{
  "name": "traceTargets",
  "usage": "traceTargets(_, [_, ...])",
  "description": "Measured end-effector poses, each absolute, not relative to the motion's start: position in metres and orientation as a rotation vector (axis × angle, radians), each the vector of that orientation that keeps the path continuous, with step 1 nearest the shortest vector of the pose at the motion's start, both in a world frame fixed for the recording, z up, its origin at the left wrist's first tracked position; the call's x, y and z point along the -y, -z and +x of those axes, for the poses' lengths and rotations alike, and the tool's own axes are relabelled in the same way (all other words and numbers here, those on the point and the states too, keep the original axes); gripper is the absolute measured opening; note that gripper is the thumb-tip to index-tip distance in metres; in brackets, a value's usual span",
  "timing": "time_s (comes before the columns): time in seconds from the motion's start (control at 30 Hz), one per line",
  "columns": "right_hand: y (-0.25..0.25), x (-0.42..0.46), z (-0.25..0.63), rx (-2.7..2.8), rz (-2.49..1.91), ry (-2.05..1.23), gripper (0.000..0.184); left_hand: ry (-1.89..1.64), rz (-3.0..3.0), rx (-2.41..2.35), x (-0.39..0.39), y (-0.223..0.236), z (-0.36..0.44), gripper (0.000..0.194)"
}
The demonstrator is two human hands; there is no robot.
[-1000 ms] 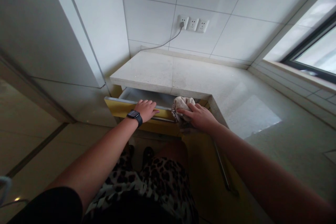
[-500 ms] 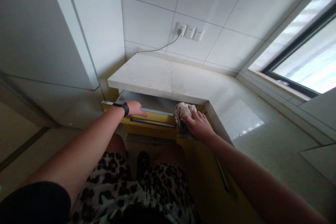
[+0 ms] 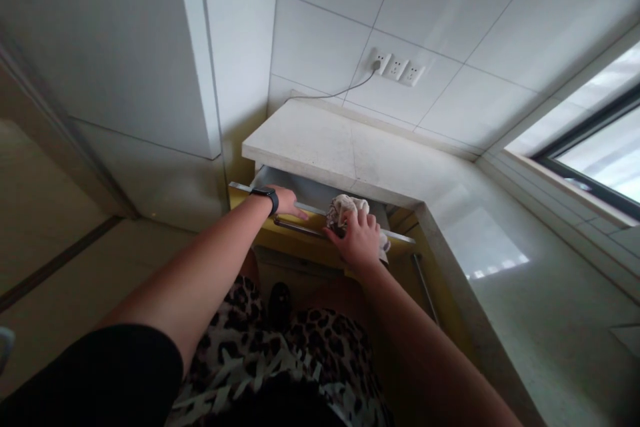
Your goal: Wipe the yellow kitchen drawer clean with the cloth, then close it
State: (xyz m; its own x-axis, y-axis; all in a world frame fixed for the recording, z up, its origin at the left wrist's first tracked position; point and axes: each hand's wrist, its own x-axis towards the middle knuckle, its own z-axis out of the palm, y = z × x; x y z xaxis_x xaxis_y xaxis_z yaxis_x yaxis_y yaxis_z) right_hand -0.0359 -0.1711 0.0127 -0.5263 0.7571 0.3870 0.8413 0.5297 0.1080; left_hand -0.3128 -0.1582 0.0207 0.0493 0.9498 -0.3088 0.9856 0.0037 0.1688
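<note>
A yellow drawer (image 3: 239, 197) with a pale top edge and a metal bar handle stands pulled out under the worktop. My left hand (image 3: 287, 201), with a black watch on its wrist, grips the drawer front's top edge; the thumb lies on the outside and the other fingers are mostly hidden. Bunched in my right hand (image 3: 361, 237) is a light patterned cloth (image 3: 345, 205). It is pressed over the same edge, right of my left hand, with a corner hanging down the front. Little shows of the drawer's inside.
Above the drawer, the white worktop (image 3: 310, 130) juts out and turns along the right side. A cable (image 3: 345, 90) runs from a wall socket (image 3: 381, 60) across its back. Another cabinet handle (image 3: 425, 287) is at the right, and a tall pale cabinet (image 3: 165, 60) stands left.
My right hand and the cloth have slid left along the drawer's edge, uncovering its right end. My left hand stays on the edge. The view has shifted left.
</note>
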Motion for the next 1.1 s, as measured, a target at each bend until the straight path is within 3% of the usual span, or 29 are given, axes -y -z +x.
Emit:
traceTargets(0.17, [0.026,0.190,-0.058,2.433,-1.391,0.401,0.032,0.171,1.991,-1.976,0.161,-0.024,-0.309,0.091])
traceTargets(0.33, [0.061,0.184,-0.011,2.130,-1.476,0.365,0.027,0.164,2.017,-1.962,0.162,-0.021,-0.308,0.090])
traceTargets(0.5, [0.073,0.154,0.048,1.632,-1.486,0.247,0.042,0.183,2.004,-1.979,0.158,-0.017,-0.308,0.092])
traceTargets(0.73, [0.043,0.151,0.023,1.485,-1.408,0.068,0.093,0.178,1.983,-1.982,0.152,-0.010,-0.311,0.086])
traceTargets(0.9, [0.026,0.178,-0.046,2.052,-1.217,0.109,0.089,0.229,2.007,-1.968,0.154,-0.015,-0.308,0.078])
traceTargets(1.1, [0.030,0.191,-0.097,2.228,-1.060,0.157,0.076,0.247,1.966,-1.927,0.162,-0.025,-0.304,0.065])
